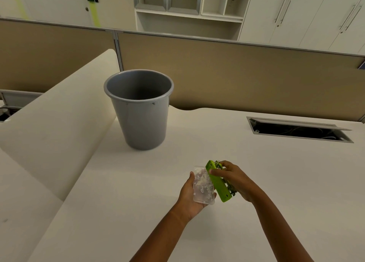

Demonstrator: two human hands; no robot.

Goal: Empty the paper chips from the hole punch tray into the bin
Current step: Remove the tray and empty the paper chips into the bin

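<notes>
A clear plastic tray (203, 185) filled with white paper chips lies in my left hand (189, 198), which cups it from below above the desk. Just to its right my right hand (235, 178) grips the green hole punch (218, 182), tilted on its side with the metal parts facing my palm. Tray and punch touch along one edge. The grey bin (139, 108) stands upright on the desk, farther away and to the left, its mouth open and its inside dark.
The white desk (256, 173) stretches around my hands. A white rounded divider (59, 123) runs along the left of the bin. An open cable slot (298, 130) sits at the right back. Tan partition panels close the far edge.
</notes>
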